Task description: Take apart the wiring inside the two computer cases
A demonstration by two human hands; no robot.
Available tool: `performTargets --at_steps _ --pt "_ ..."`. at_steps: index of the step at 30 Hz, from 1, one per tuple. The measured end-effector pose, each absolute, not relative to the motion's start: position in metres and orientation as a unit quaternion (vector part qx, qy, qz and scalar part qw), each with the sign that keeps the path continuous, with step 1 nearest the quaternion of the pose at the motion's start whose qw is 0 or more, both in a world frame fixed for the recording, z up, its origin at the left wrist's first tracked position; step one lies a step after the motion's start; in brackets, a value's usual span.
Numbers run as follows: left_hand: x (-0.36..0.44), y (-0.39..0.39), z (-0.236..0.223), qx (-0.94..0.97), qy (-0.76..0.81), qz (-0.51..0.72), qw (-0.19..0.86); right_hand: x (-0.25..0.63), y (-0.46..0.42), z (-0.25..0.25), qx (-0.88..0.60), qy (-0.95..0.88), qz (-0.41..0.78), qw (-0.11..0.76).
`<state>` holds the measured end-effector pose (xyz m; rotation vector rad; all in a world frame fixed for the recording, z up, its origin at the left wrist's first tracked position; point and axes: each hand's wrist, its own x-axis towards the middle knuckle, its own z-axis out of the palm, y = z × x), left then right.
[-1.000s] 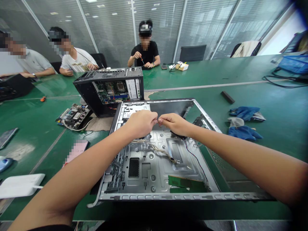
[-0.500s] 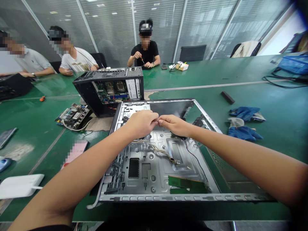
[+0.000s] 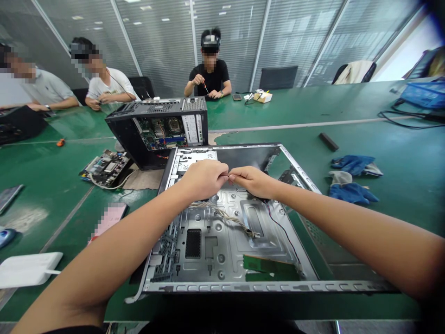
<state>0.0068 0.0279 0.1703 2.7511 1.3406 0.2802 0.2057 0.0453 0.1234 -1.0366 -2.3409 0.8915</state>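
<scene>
An open metal computer case [image 3: 222, 286] lies on its side in front of me. Above its middle, my left hand [image 3: 205, 177] and my right hand [image 3: 251, 181] meet fingertip to fingertip. Both are closed in a pinch, and whatever sits between the fingers is hidden or too small to name. Below the hands, a twisted bundle of beige cables [image 3: 232, 218] runs across the case floor. A thin dark cable [image 3: 282, 227] trails down the right side. Green circuit-board strips [image 3: 271, 265] rest at the near edge inside the case.
A second computer case [image 3: 121, 139] stands upright behind, beside a circuit board assembly [image 3: 107, 168]. Blue gloves [image 3: 352, 192] and a dark bar [image 3: 328, 141] lie to the right. At left are a white adapter [image 3: 29, 269] and a phone [image 3: 9, 197]. Several people sit across the green table [image 3: 295, 116].
My hands stay almost still, pinched together over the case. At the far left, the co-worker in white has brought their hands closer together.
</scene>
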Motion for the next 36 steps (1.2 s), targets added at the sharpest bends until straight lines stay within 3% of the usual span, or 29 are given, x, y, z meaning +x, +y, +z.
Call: performTargets --at_steps 18,36 --pt "0.0073 0.0294 0.1681 0.888 0.446 0.096 0.057 0.2060 0.0437 0.1249 -0.370 -0.837 0.337 0.224" --pt "0.0091 0.0246 0.1691 0.914 0.380 0.073 -0.123 0.2055 0.0443 0.1196 -0.368 -0.763 0.475 0.239"
